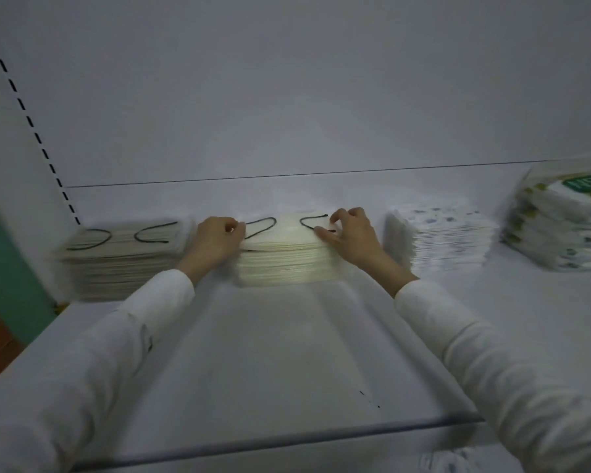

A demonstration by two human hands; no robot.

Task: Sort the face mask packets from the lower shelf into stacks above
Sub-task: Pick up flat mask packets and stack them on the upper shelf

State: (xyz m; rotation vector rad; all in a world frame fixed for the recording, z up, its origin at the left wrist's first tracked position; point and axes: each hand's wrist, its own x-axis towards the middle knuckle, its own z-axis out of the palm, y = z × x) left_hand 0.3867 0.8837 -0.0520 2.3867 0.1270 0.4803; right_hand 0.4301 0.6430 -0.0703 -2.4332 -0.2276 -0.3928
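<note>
We see a flat, glossy cream top packet (284,233), black ear loops showing, on the cream stack (287,264) mid-way along the smooth white shelf (270,353). Our left hand (215,240) and right hand (347,235) pinch its opposite edges with curled fingers. Narrow gaps separate it from the grey stack (123,257) and the speckled stack (440,237); bare shelf lies in front.

Long white sleeves (123,332), bare hands (215,240)

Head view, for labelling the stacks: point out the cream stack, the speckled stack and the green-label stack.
cream stack (287,259): head view, on its front side.
speckled stack (446,237): head view, on its front side.
green-label stack (560,221): head view, on its side below the label.
</note>
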